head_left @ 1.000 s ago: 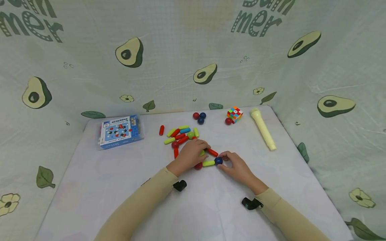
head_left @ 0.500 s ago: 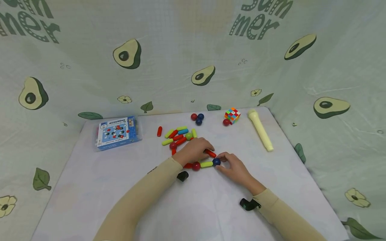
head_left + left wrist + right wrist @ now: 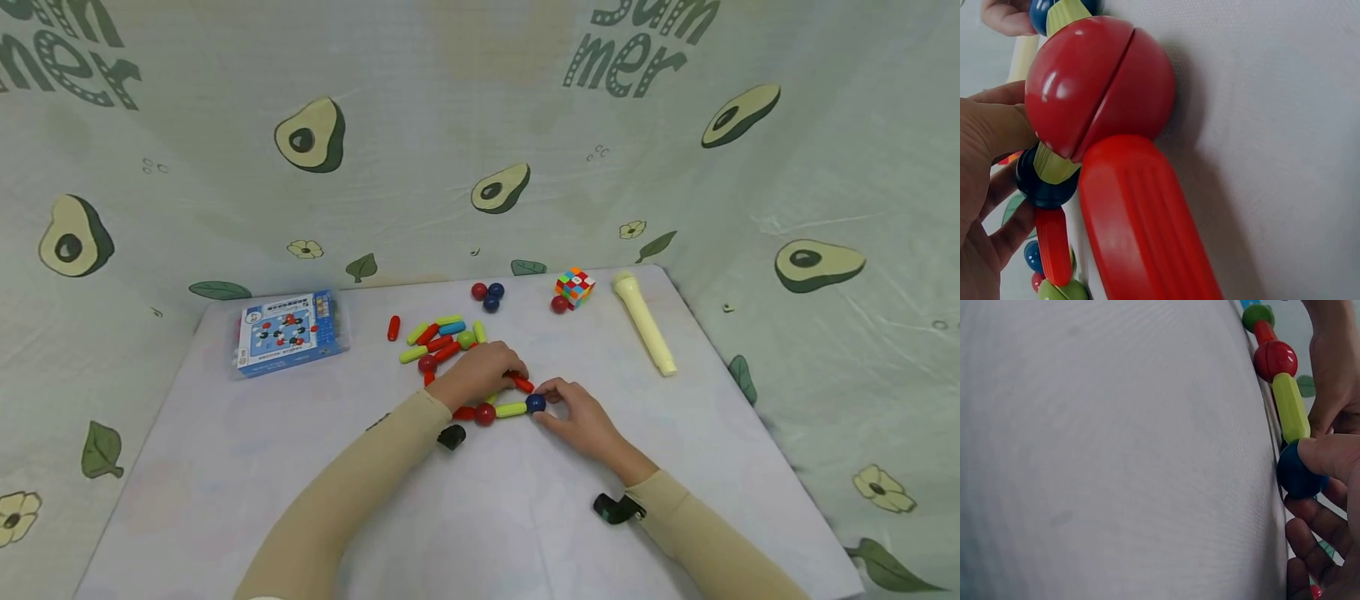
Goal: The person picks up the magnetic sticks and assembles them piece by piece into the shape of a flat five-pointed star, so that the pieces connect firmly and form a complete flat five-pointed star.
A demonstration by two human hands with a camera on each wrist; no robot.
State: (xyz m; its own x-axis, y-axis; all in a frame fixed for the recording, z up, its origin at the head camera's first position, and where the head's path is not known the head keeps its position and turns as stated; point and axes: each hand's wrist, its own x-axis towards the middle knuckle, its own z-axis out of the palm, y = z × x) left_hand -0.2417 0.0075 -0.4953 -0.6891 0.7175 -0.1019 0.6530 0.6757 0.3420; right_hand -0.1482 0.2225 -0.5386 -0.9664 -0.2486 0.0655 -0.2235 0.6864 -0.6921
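In the head view my left hand reaches over the joined toy balls and rods, its fingertips gripping a red rod. The left wrist view shows my thumb and index finger passing behind a red ball, their tips hidden. Other fingers there lie against a dark blue ball with a second red rod below it. My right hand pinches another dark blue ball between thumb and fingers. From that ball a yellow-green rod runs to the red ball.
Several loose rods and a green ball lie beyond my left hand. Farther back are a boxed set, red and blue balls, a puzzle cube and a pale yellow stick.
My left hand and forearm have shifted forward and right, uncovering a red rod left of the near red ball. My right hand stays at the blue ball. The head view has turned slightly.
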